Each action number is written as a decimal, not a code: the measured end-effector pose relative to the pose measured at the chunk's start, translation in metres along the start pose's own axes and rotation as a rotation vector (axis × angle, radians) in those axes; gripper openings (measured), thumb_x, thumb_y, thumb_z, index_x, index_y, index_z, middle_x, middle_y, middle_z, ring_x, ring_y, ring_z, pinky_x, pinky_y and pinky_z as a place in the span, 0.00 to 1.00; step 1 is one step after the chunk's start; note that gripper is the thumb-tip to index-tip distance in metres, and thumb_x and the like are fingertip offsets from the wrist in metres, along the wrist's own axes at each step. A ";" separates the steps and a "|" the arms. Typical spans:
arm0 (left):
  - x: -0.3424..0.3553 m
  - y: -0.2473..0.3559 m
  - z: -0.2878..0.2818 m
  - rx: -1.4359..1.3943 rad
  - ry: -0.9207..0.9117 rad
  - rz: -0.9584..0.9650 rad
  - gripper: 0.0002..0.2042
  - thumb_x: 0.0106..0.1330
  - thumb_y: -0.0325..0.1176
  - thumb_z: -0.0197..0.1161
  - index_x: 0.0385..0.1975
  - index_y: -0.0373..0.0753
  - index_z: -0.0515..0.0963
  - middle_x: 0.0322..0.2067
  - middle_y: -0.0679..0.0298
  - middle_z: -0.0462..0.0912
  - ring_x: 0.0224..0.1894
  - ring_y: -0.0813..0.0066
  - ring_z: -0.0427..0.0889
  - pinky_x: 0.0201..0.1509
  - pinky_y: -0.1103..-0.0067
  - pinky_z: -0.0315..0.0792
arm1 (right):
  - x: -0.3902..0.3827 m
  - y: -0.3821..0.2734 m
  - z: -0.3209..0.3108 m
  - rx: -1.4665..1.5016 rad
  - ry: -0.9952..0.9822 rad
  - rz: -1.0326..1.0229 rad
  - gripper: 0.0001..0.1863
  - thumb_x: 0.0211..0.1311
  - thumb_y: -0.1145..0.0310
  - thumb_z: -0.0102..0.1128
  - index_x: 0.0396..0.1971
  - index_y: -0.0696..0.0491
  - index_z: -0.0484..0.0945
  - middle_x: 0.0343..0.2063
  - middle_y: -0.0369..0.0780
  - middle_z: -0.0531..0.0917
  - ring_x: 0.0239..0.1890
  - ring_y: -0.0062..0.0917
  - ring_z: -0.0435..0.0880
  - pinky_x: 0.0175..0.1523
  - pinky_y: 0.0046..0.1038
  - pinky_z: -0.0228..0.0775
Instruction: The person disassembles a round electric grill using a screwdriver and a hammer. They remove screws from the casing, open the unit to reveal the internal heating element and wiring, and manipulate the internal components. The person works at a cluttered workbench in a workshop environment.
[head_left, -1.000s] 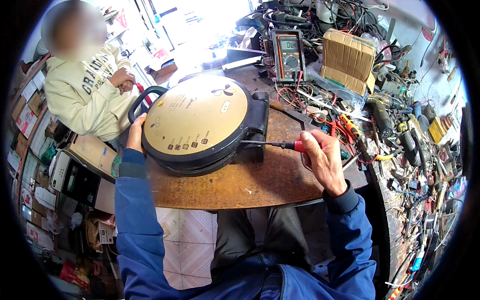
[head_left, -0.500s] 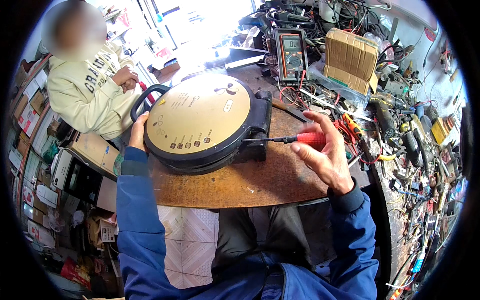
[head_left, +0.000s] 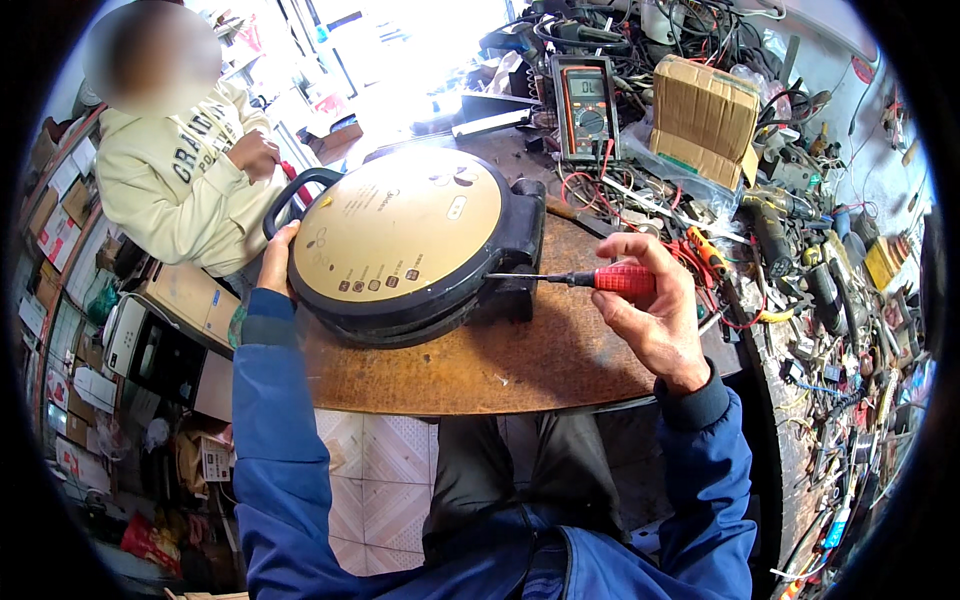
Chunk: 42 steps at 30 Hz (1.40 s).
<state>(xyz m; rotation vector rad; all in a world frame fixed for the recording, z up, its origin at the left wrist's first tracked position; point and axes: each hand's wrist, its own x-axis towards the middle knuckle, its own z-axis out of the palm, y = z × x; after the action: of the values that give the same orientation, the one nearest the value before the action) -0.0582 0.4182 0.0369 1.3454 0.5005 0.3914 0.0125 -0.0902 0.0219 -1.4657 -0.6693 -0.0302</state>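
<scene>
A round electric griddle with a gold lid and black rim rests on the wooden bench, tilted, its loop handle at the far left. My left hand grips its left edge near that handle, the fingers partly hidden behind the rim. From the right, my right hand holds a screwdriver by its red handle, thumb below and fingers curled over the top. The screwdriver lies about level, its thin shaft pointing left. Its tip meets the griddle's side beside the black hinge block; the exact contact spot is hidden.
Behind the griddle stands a multimeter with leads trailing over the bench. A cardboard box is beside it. Tools, cables and small parts crowd the right side, among them orange-handled pliers. At the left stands another person in a cream hoodie.
My right fingers have shifted around the red handle, the thumb moving slightly right. The screwdriver stays against the griddle, and my left hand keeps its place. The other person's hands have moved a little.
</scene>
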 end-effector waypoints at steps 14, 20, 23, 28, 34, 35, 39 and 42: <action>-0.006 -0.002 0.002 -0.008 -0.011 0.019 0.21 0.77 0.48 0.53 0.51 0.35 0.81 0.45 0.56 0.88 0.40 0.67 0.88 0.45 0.74 0.82 | -0.004 0.001 -0.003 -0.005 -0.040 0.215 0.17 0.63 0.70 0.77 0.48 0.58 0.83 0.35 0.34 0.86 0.37 0.13 0.82 0.46 0.20 0.76; -0.007 -0.002 0.003 -0.029 0.027 0.012 0.20 0.77 0.47 0.53 0.50 0.36 0.81 0.44 0.56 0.88 0.40 0.67 0.88 0.44 0.74 0.82 | -0.009 0.005 -0.006 -0.001 0.033 0.107 0.09 0.62 0.74 0.76 0.41 0.58 0.85 0.33 0.31 0.85 0.37 0.12 0.82 0.45 0.19 0.76; -0.006 -0.002 0.003 -0.033 0.028 0.010 0.19 0.76 0.47 0.53 0.49 0.36 0.81 0.44 0.56 0.88 0.40 0.67 0.88 0.44 0.74 0.82 | -0.014 0.010 -0.014 0.043 0.087 0.146 0.10 0.62 0.74 0.75 0.42 0.57 0.86 0.33 0.31 0.85 0.34 0.11 0.80 0.40 0.17 0.74; -0.006 -0.003 0.002 -0.010 0.038 0.021 0.19 0.76 0.47 0.54 0.50 0.36 0.81 0.44 0.55 0.88 0.41 0.66 0.87 0.46 0.74 0.81 | -0.004 0.049 -0.016 -0.187 0.455 -0.069 0.11 0.66 0.72 0.71 0.46 0.60 0.86 0.34 0.36 0.87 0.33 0.17 0.84 0.39 0.22 0.78; -0.005 -0.004 0.002 -0.011 0.077 0.034 0.20 0.75 0.46 0.54 0.50 0.35 0.81 0.44 0.54 0.88 0.41 0.65 0.87 0.47 0.73 0.81 | 0.014 0.073 -0.012 -0.918 0.271 -0.132 0.11 0.58 0.69 0.72 0.40 0.56 0.87 0.35 0.47 0.86 0.37 0.45 0.86 0.44 0.40 0.80; -0.005 -0.004 0.002 -0.001 0.086 0.039 0.20 0.75 0.46 0.54 0.50 0.34 0.81 0.45 0.54 0.88 0.41 0.65 0.87 0.47 0.73 0.81 | 0.015 0.068 -0.010 -1.098 0.214 -0.239 0.10 0.56 0.70 0.72 0.37 0.55 0.86 0.32 0.45 0.84 0.36 0.43 0.84 0.43 0.40 0.78; -0.005 -0.006 0.003 -0.021 0.083 0.038 0.20 0.75 0.46 0.54 0.51 0.34 0.81 0.45 0.54 0.88 0.42 0.65 0.87 0.47 0.73 0.81 | 0.012 0.042 0.033 -0.767 0.159 -0.394 0.11 0.52 0.70 0.75 0.35 0.54 0.86 0.30 0.43 0.83 0.36 0.39 0.83 0.42 0.37 0.78; -0.005 -0.006 0.004 -0.031 0.099 0.029 0.19 0.74 0.48 0.57 0.48 0.38 0.83 0.43 0.58 0.88 0.40 0.69 0.86 0.45 0.74 0.80 | 0.014 0.028 0.075 -0.659 0.044 -0.476 0.12 0.50 0.68 0.76 0.36 0.53 0.87 0.31 0.42 0.82 0.36 0.38 0.82 0.43 0.37 0.78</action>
<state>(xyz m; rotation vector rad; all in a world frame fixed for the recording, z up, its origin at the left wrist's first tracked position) -0.0605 0.4112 0.0321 1.3085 0.5556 0.4900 0.0051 -0.0121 -0.0002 -1.8844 -1.0177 -0.7056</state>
